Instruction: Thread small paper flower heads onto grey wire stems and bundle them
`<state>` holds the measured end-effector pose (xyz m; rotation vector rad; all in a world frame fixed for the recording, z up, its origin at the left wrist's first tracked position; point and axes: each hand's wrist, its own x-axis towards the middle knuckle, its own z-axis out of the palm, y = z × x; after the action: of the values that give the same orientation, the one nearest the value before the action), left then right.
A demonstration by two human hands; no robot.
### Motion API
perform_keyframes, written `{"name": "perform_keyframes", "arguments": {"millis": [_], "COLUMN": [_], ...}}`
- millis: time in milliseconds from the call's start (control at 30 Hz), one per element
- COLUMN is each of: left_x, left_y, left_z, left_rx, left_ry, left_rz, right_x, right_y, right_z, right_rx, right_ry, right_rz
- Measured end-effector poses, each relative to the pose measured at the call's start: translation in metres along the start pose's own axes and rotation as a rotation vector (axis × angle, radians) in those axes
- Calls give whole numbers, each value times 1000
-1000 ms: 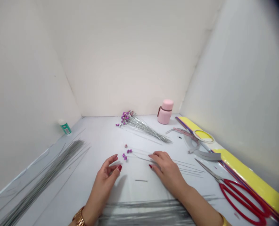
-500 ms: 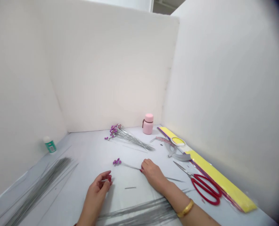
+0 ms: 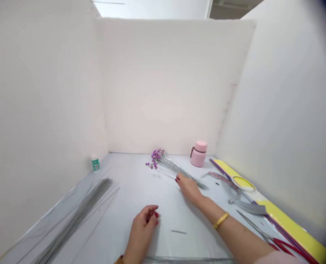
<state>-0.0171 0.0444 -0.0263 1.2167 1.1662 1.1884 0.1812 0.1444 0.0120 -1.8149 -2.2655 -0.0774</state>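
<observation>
Near the back wall lies a bundle of silvery wire stems (image 3: 176, 167) topped with small purple flowers (image 3: 156, 157). My right hand (image 3: 189, 189) reaches over the stems with its fingers together; a thin stem seems to run from its fingertips towards the flowers at the left. My left hand (image 3: 144, 223) rests at the front middle, fingers curled but apart, with nothing in it. A short piece of wire (image 3: 178, 232) lies to its right. More grey wires (image 3: 190, 260) cross the front edge of the view.
A loose grey wire bundle (image 3: 80, 216) lies at left, near a green and white bottle (image 3: 96, 163). The pink flask (image 3: 198, 154) stands at back. Rightward are grey ribbon (image 3: 251, 208), yellow sheets (image 3: 288, 223) and red-handled scissors (image 3: 281, 244). White walls enclose the table.
My right hand has moved back to the flower bundle, and the single flower stem no longer lies at the middle. My left hand keeps its shape. The view has shifted left and up.
</observation>
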Motion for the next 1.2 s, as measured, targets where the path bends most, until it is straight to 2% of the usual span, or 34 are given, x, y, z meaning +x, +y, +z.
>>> {"name": "perform_keyframes", "arguments": {"millis": [167,267,333,467,733,867,967,1000,1033,1067,1200], "left_x": [1,1,1,-1,-2,-10,-31,-40,-50,-58,-76], "left_y": [-2,-2,-1,3,9,19,35,38,40,38,15], "left_z": [2,3,3,2,-3,-3,3,7,11,15,33], "left_rx": [15,38,48,69,191,302,407,454,611,773,1251], "left_ry": [2,18,28,15,-60,-111,-195,-244,-340,-404,-426], "left_rz": [12,12,0,-4,12,48,127,163,240,286,308], "right_x": [43,51,46,7,-131,-184,-201,-202,-203,-202,-198], "right_y": [-10,-10,-7,2,14,15,12,11,9,8,4], "right_z": [20,23,19,4,-31,-40,-39,-37,-35,-33,-28], "right_rx": [32,73,106,174,331,380,381,381,377,371,329], "right_ry": [29,70,87,38,-126,-172,-143,-132,-122,-118,-79], "right_rz": [-55,-112,-144,-210,-218,-195,-137,-121,-115,-120,-142]}}
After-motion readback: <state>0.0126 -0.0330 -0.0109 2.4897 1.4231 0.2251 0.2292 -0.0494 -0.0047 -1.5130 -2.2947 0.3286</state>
